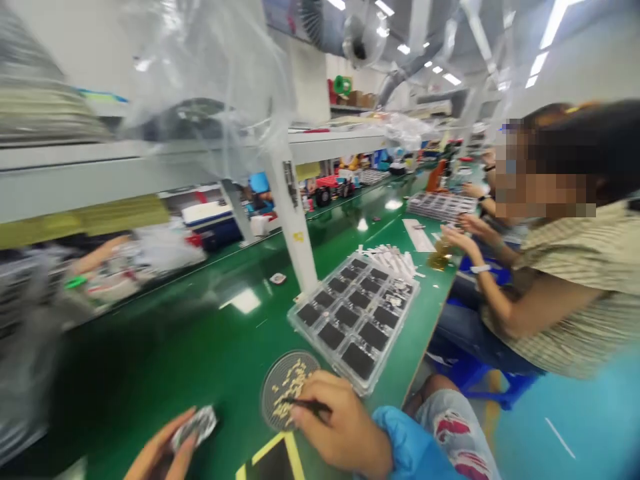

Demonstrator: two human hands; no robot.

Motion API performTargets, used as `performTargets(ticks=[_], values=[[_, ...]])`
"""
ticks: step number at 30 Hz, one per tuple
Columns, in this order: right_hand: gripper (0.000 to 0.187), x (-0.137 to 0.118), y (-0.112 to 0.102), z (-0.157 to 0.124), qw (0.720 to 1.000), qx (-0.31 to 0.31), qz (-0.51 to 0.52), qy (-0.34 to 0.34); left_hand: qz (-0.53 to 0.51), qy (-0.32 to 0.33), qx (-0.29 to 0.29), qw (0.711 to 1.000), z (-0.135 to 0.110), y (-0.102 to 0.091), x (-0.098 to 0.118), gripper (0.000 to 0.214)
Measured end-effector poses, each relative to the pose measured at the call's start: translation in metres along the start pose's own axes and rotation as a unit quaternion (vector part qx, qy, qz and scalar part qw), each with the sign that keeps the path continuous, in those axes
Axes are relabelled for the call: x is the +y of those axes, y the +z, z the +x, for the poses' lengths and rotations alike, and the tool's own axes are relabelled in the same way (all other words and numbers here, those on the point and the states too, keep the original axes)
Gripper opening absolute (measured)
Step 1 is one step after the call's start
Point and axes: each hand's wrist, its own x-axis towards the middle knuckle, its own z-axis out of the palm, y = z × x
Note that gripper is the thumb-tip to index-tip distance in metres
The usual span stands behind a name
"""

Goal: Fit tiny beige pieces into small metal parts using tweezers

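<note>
Black tweezers [309,403] are pinched in my right hand [345,423], their tips over a round grey dish [270,390]. Small yellowish pieces [290,393] lie scattered in that dish. At the lower left, my left hand [163,450] grips a small silvery part [197,427] between thumb and fingers; its exact kind is unclear. A black panel with a yellow border [274,461] lies below the dish, cut off by the frame's bottom edge. Just beyond my right hand sits a clear compartment tray [367,387] holding several dark square parts.
White strips [393,259] are heaped behind the tray. A white shelf post [295,233] rises from the green bench [200,347]. Plastic sheeting [215,73] hangs from above at left. A co-worker [560,280] sits at the right, hands over the bench. Another tray [440,205] stands farther back.
</note>
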Motion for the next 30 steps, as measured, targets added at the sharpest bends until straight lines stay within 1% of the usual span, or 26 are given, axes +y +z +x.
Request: performTargets(ticks=[1,2,3,4,6,7,8,10,12,14,16,18,20,22,25,28,30], values=[[0.007,-0.004,-0.004,0.000,1.000,-0.011,0.018,-0.014,0.001,-0.004,0.006,1.000,0.005,-0.007,-0.006,0.054],[0.010,-0.006,-0.007,-0.001,0.999,-0.019,0.033,-0.022,-0.009,0.006,0.007,1.000,0.014,-0.014,-0.010,0.062],[0.013,-0.009,-0.010,-0.003,0.998,-0.032,0.044,-0.031,-0.009,0.014,0.011,1.000,0.028,-0.019,-0.013,0.070],[0.016,-0.011,-0.013,-0.005,0.997,-0.046,0.052,-0.039,0.007,0.016,0.023,1.000,0.043,-0.022,-0.013,0.073],[0.019,-0.013,-0.016,-0.013,0.995,-0.072,0.049,-0.039,0.110,0.008,0.044,0.993,0.073,-0.023,-0.008,0.074],[0.018,-0.013,-0.018,-0.018,0.995,-0.084,0.042,-0.032,0.159,0.002,0.083,0.984,0.086,-0.019,-0.002,0.077],[0.016,-0.013,-0.019,-0.023,0.995,-0.094,0.032,-0.026,0.190,0.018,0.102,0.976,0.096,-0.013,0.007,0.077],[0.011,-0.012,-0.022,-0.031,0.994,-0.104,0.014,-0.013,0.205,0.080,0.102,0.970,0.113,0.009,0.029,0.070],[0.013,-0.012,-0.024,-0.036,0.994,-0.106,0.001,0.001,0.196,0.140,0.065,0.968,0.127,0.039,0.056,0.057],[0.023,-0.011,-0.026,-0.037,0.995,-0.098,-0.006,0.021,0.190,0.186,0.022,0.964,0.144,0.073,0.083,0.052],[0.037,-0.009,-0.027,-0.036,0.995,-0.089,-0.007,0.052,0.183,0.219,-0.014,0.958,0.162,0.103,0.108,0.056],[0.046,-0.006,-0.027,-0.034,0.992,-0.082,-0.004,0.096,0.174,0.247,-0.053,0.952,0.180,0.124,0.129,0.055],[0.051,-0.001,-0.025,-0.032,0.987,-0.078,0.015,0.138,0.167,0.257,-0.089,0.948,0.193,0.133,0.144,0.049],[0.053,0.004,-0.023,-0.031,0.984,-0.075,0.044,0.154,0.161,0.253,-0.113,0.947,0.199,0.132,0.154,0.043],[0.050,0.010,-0.018,-0.031,0.979,-0.064,0.097,0.166,0.146,0.244,-0.131,0.950,0.197,0.117,0.161,0.034],[0.046,0.010,-0.016,-0.030,0.966,-0.051,0.164,0.193,0.105,0.232,-0.139,0.957,0.176,0.094,0.158,0.028],[0.044,0.009,-0.018,-0.031,0.964,-0.046,0.177,0.192,0.060,0.215,-0.139,0.965,0.149,0.077,0.147,0.031]])
